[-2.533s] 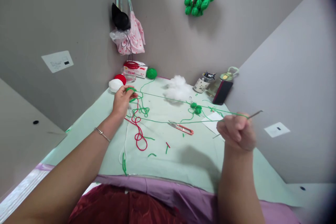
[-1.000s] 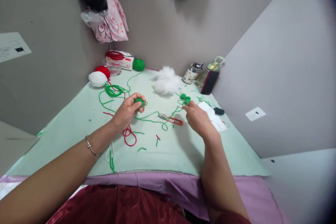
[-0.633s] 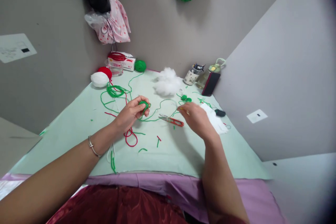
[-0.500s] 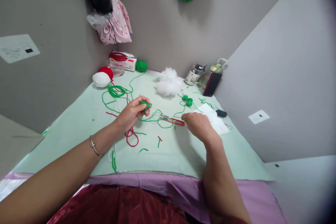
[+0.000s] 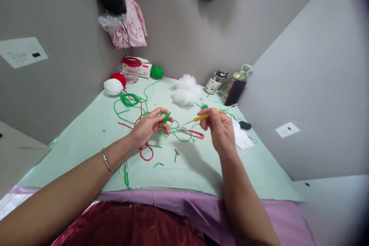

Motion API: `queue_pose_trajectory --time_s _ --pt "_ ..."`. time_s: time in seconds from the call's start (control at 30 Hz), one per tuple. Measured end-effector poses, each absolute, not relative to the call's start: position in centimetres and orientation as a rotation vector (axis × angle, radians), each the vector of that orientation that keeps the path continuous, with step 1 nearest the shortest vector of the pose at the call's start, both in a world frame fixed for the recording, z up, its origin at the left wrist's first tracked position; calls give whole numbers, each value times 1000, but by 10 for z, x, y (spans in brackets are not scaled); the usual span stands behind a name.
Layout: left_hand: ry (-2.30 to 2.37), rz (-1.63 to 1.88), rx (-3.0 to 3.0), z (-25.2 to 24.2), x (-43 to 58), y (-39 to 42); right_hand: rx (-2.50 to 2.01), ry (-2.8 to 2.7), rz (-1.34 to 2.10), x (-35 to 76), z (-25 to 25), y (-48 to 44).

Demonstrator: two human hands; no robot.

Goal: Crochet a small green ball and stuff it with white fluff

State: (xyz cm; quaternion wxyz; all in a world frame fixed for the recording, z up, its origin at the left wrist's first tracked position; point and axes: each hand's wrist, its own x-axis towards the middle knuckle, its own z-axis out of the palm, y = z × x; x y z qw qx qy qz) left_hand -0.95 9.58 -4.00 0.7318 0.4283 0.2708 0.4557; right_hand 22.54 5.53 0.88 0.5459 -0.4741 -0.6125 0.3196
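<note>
Between the thumb and fingers of my left hand [image 5: 151,123] is a small green crocheted piece [image 5: 165,117], its yarn trailing down to the table. My right hand [image 5: 216,128] grips a crochet hook [image 5: 204,117] with a yellow handle and a metal shaft at each end; one tip points left toward the green piece, a gap still between them. Orange-handled thread snips [image 5: 192,133] lie on the table below the hook, with loops of green yarn around their blades. Behind the hook a small green crocheted ball [image 5: 204,106] is partly hidden.
White stuffing [image 5: 187,91] lies at the back middle. White [image 5: 113,87], red [image 5: 119,79] and green [image 5: 157,72] yarn balls stand back left, near loose green yarn [image 5: 129,100]. A pen holder [image 5: 213,83], a phone [image 5: 235,92] and a bottle [image 5: 241,73] are back right. Yarn scraps [image 5: 158,164] dot the front.
My right hand has risen from beside the snips and now holds up the yellow crochet hook. My left hand has turned the green piece slightly. The view has shifted a little.
</note>
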Motion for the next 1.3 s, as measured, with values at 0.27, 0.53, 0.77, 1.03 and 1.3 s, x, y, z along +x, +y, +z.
queue_pose_trajectory --time_s 0.27,0.53,0.77,1.03,1.3 --pt "563 946 953 -36 -5 89 -980 -1328 901 205 -2 58" --pt "471 917 934 -32 3 80 -1018 -1369 905 191 -4 51" --pt "352 956 915 -19 21 60 -967 -1691 719 188 8 33" --pt "448 726 1271 -4 7 44 -983 -1581 763 193 8 16" --pt "719 1349 1368 9 -33 45 -926 -1225 948 191 -14 2"
